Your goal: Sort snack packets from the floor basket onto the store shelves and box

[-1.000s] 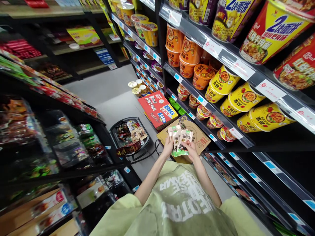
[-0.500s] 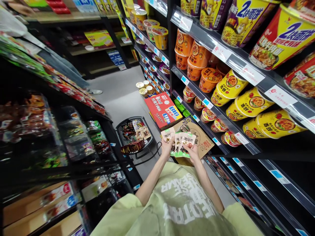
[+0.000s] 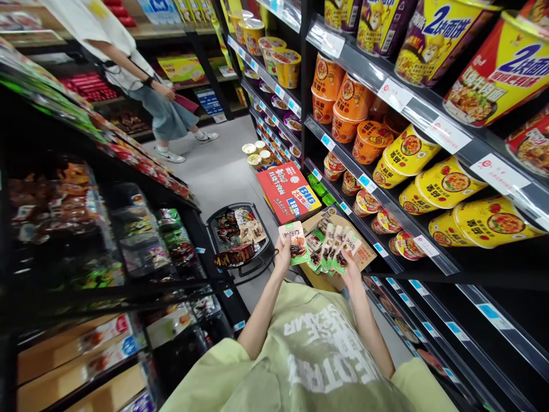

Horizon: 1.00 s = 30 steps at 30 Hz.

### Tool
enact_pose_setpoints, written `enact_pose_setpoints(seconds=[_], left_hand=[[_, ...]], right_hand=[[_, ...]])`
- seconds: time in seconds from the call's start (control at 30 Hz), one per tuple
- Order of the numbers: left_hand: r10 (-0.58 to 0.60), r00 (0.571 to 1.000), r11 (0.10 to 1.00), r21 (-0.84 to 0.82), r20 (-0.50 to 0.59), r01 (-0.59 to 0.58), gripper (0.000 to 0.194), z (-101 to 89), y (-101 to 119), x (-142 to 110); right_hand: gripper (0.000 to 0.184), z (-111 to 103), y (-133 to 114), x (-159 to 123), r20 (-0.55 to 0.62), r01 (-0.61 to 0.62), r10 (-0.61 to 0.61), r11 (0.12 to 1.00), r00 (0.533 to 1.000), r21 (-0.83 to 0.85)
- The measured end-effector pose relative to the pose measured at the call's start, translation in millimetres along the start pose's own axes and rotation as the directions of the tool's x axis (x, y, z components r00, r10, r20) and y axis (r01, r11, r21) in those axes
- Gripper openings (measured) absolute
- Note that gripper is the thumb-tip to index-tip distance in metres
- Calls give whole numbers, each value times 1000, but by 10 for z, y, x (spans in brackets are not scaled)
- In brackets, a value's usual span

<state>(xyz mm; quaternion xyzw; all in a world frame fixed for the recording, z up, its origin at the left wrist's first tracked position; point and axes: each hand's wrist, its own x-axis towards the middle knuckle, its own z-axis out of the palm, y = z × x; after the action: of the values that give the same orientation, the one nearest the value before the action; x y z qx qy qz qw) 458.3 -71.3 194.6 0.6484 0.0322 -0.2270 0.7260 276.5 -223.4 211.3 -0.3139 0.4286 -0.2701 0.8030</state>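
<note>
Closed on a white-and-green snack packet (image 3: 294, 242), my left hand (image 3: 282, 257) is just left of the cardboard carton (image 3: 362, 245). My right hand (image 3: 352, 272) grips a fan of several similar snack packets (image 3: 338, 247), spread side by side above the carton. More packets (image 3: 316, 240) lie on the carton, partly hidden behind the held ones. To the left of my hands, a black basket (image 3: 209, 236) stands on the floor with assorted packaged snacks (image 3: 240, 229) in it.
A red instant-noodle box (image 3: 286, 191) stands just beyond the carton, with several noodle cups (image 3: 257, 153) behind it. Noodle shelves (image 3: 386, 86) line the right, snack shelves (image 3: 86, 297) the left. A person (image 3: 141, 86) is in the aisle ahead.
My hands have moved apart, the left with one packet and the right with the fanned packets. Packets now show lying on the carton. The person ahead has come further into view, moving right.
</note>
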Motion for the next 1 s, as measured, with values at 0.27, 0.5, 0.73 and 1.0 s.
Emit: enact_pose_setpoints(seconds=[0.27, 0.5, 0.73, 1.0], left_hand=[[-62, 970, 998, 2, 236, 63, 71, 162, -27, -149], [-108, 921, 993, 1, 374, 116, 73, 235, -77, -261], [-54, 945, 998, 10, 323, 54, 75, 176, -80, -267], [-106, 956, 994, 46, 273, 97, 74, 152, -79, -301]], right_hand=[[50, 96, 100, -52, 50, 24, -16, 989, 999, -146], [60, 337, 258, -125, 88, 140, -122, 961, 989, -238], [54, 291, 230, -107, 166, 56, -16, 968, 986, -243], [48, 242, 240, -102, 173, 69, -21, 958, 985, -277]])
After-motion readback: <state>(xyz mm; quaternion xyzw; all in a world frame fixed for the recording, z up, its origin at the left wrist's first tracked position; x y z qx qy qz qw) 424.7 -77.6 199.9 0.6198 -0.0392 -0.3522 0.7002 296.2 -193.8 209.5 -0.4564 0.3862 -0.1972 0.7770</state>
